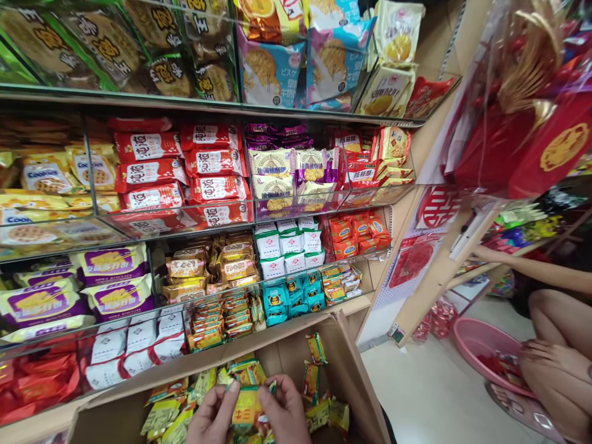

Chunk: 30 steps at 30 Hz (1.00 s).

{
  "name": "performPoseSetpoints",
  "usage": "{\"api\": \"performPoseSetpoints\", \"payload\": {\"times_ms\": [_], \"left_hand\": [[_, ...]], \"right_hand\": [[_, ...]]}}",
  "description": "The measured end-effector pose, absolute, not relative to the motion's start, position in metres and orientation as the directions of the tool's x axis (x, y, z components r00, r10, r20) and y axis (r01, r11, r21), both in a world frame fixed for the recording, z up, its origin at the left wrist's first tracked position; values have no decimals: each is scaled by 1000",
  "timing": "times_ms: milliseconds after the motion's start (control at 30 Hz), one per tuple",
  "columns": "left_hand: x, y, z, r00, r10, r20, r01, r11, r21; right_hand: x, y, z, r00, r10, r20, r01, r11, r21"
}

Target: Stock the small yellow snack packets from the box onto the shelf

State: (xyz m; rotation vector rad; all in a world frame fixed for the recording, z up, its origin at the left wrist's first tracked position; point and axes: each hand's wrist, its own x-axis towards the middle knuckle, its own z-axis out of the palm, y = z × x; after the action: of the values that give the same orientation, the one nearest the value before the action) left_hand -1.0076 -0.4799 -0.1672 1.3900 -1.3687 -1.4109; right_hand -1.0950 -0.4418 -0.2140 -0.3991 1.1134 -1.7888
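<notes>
Above an open cardboard box (342, 351), my left hand (215, 410) pinches the left end of a small yellow and green snack packet (245, 407). My right hand (284, 410) grips the right end of the same packet, so it is stretched between thumbs and fingers. Many similar wrapped packets (161, 416) lie in the box around and under both hands. A few orange and green packets (311, 379) rest to the right of my right hand.
Glass-fronted shelves (296, 209) of packaged biscuits rise behind the box. At the right, a person's hand (548, 357) rests by bare legs near a pink basin (472, 345) on the pale floor (411, 382). Red decorations (499, 148) hang at upper right.
</notes>
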Motion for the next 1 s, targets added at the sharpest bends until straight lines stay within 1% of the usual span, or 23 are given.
{"api": "performPoseSetpoints", "payload": {"times_ms": [100, 133, 200, 267, 333, 433, 500, 533, 567, 600, 667, 733, 800, 867, 933, 1000], "left_hand": [[-1016, -477, -157, -157, -986, -49, -186, -19, 982], [-1019, -477, -153, -188, -982, -2, -180, 32, 983], [-1024, -478, -147, -226, -971, 74, -159, 112, 981], [-1028, -480, -142, -248, -960, 133, -180, 180, 967], [-1030, -480, -139, -251, -952, 175, -253, 239, 938], [-1030, -480, -135, -238, -950, 202, -340, 276, 899], [-1030, -481, -136, -227, -952, 204, -340, 274, 900], [-1030, -481, -137, -219, -955, 199, -333, 265, 905], [-1030, -481, -139, -210, -960, 185, -329, 248, 911], [-1029, -481, -141, -201, -966, 165, -326, 225, 918], [-1029, -480, -147, -183, -977, 111, -305, 164, 938], [-1028, -479, -152, -176, -983, 59, -232, 100, 968], [-1027, -478, -155, -188, -982, 4, -123, 28, 992], [-1026, -476, -158, -230, -970, -76, -39, -69, 997], [-1026, -474, -159, -259, -955, -147, 9, -154, 988], [-1028, -473, -160, -243, -952, -188, 48, -206, 977]], "right_hand": [[-1102, -438, -196, -554, -786, -275, 532, -80, -843], [-1105, -438, -191, -588, -755, -291, 514, -71, -855], [-1112, -441, -187, -651, -707, -277, 449, -65, -891], [-1119, -445, -186, -710, -670, -215, 340, -60, -939], [-1125, -448, -186, -762, -635, -126, 190, -34, -981], [-1130, -448, -183, -800, -600, 13, -36, 28, -999], [-1131, -447, -181, -809, -584, 67, -114, 45, -992], [-1131, -447, -180, -811, -581, 70, -113, 38, -993], [-1130, -446, -179, -814, -578, 49, -76, 22, -997], [-1128, -446, -178, -816, -578, 1, -1, -1, -1000], [-1123, -446, -175, -784, -599, -165, 247, -56, -967], [-1117, -445, -171, -689, -635, -349, 510, -83, -856], [-1113, -444, -168, -590, -670, -450, 664, -86, -743], [-1111, -442, -167, -551, -689, -471, 714, -96, -694], [-1111, -440, -169, -548, -682, -485, 722, -92, -686], [-1113, -439, -170, -549, -648, -528, 726, -55, -686]]}}
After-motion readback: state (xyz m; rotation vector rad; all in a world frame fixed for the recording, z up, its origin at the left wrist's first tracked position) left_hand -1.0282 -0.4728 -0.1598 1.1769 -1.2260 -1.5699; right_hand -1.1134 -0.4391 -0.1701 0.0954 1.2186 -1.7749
